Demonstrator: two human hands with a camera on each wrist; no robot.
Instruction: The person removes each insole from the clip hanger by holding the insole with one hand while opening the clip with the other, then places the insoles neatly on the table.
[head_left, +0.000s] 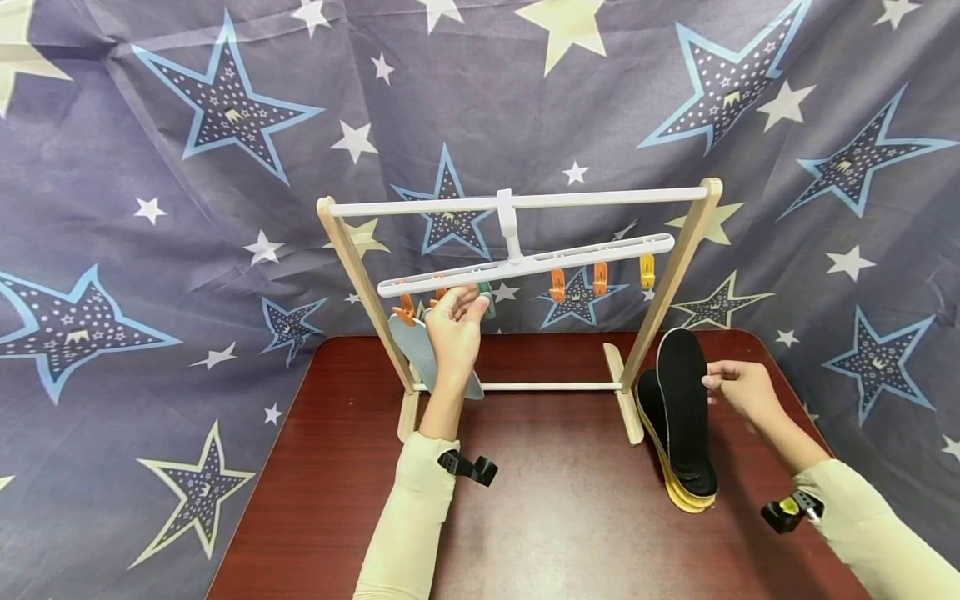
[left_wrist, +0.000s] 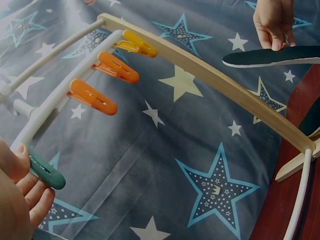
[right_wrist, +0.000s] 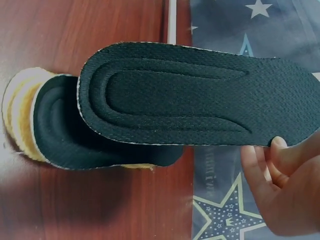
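My right hand [head_left: 742,387] pinches a black insole [head_left: 681,400] by its side edge and holds it raised. In the right wrist view the insole [right_wrist: 175,95] shows its rounded heel with stitched curves, and the thumb lies along the near edge. Beneath it on the table is a stack of insoles, another black one [right_wrist: 55,120] over yellow fuzzy ones [right_wrist: 20,115]. At the white clip hanger [head_left: 525,265], my left hand [head_left: 456,333] pinches a green clip [left_wrist: 47,172] between thumb and fingers. A grey insole [head_left: 416,346] hangs from an orange clip [head_left: 403,310], partly behind the left forearm.
The hanger hooks over the top bar [head_left: 615,198] of a wooden rack [head_left: 675,275] and tilts down on the left. Two orange clips [head_left: 557,285] and a yellow clip [head_left: 647,272] hang on its right half. The rack stands on a red-brown table [head_left: 547,500] before a star-patterned cloth [head_left: 300,67].
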